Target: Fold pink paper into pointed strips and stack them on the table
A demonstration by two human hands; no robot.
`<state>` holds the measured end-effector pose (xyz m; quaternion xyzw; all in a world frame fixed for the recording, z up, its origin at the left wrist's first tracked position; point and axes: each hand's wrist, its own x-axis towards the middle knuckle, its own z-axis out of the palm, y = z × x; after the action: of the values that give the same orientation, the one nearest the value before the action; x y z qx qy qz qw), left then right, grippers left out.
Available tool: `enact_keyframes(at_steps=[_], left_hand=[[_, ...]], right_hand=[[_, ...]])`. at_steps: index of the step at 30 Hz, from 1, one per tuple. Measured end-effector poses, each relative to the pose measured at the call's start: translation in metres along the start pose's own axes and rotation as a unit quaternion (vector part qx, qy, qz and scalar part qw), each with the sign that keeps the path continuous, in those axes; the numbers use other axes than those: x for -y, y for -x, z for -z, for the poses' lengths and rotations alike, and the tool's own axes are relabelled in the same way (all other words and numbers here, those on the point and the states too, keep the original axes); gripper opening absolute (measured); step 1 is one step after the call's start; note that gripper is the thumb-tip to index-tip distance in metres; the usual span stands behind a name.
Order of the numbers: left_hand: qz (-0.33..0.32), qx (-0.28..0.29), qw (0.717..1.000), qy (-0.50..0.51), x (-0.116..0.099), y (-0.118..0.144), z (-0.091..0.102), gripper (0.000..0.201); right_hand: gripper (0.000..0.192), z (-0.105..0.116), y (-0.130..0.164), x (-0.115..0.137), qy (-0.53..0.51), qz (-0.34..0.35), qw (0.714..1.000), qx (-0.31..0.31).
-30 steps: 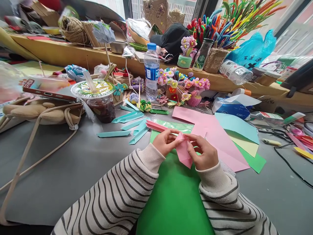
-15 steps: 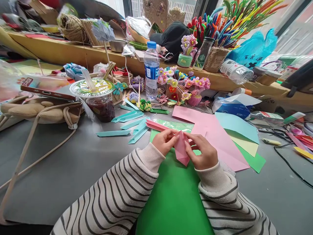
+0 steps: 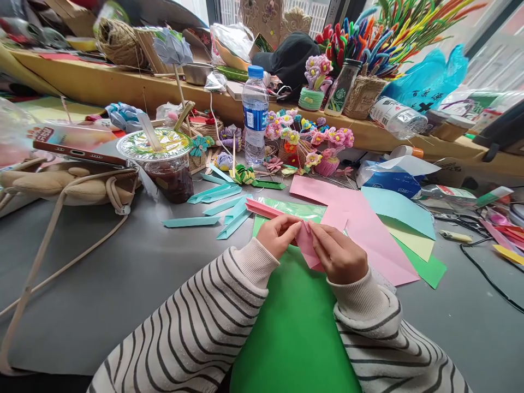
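A small piece of folded pink paper is held between both hands, over a large green sheet. My left hand pinches its upper left edge between thumb and fingers. My right hand pinches the top right, its fingers covering much of the paper's right side. Just beyond my left hand lies a folded pink strip on a clear packet. Several folded light-blue strips are scattered to the left of it. Large pink paper spreads out on the right.
A drink cup with a straw stands at the left beside a phone. Behind the strips is a water bottle. Blue paper, scissors and a black cable lie at the right. Crafted flowers line the wooden ledge.
My right hand has turned over the paper, its fingers now closer together and hiding more of it. The left hand keeps its pinch. The view has shifted slightly.
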<state>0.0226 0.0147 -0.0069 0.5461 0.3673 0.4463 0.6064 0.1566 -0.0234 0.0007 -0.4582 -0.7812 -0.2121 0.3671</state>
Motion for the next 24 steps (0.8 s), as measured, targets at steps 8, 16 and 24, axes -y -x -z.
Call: enact_keyframes(at_steps=[8, 16, 24], left_hand=[[-0.019, -0.026, 0.999, -0.031, 0.0031, -0.0007, 0.0009, 0.019], [-0.021, -0.024, 0.998, -0.052, 0.004, -0.0004, 0.0016, 0.019], [0.002, -0.029, 0.999, -0.03, 0.0009, 0.0001, 0.0004, 0.017]], right_hand=[[0.021, 0.0024, -0.0003, 0.001, -0.12, -0.071, 0.99, 0.006], [0.022, 0.0027, -0.0014, 0.0011, -0.139, -0.074, 0.987, 0.025], [0.023, 0.0034, -0.0006, 0.0012, -0.134, -0.062, 0.989, 0.021]])
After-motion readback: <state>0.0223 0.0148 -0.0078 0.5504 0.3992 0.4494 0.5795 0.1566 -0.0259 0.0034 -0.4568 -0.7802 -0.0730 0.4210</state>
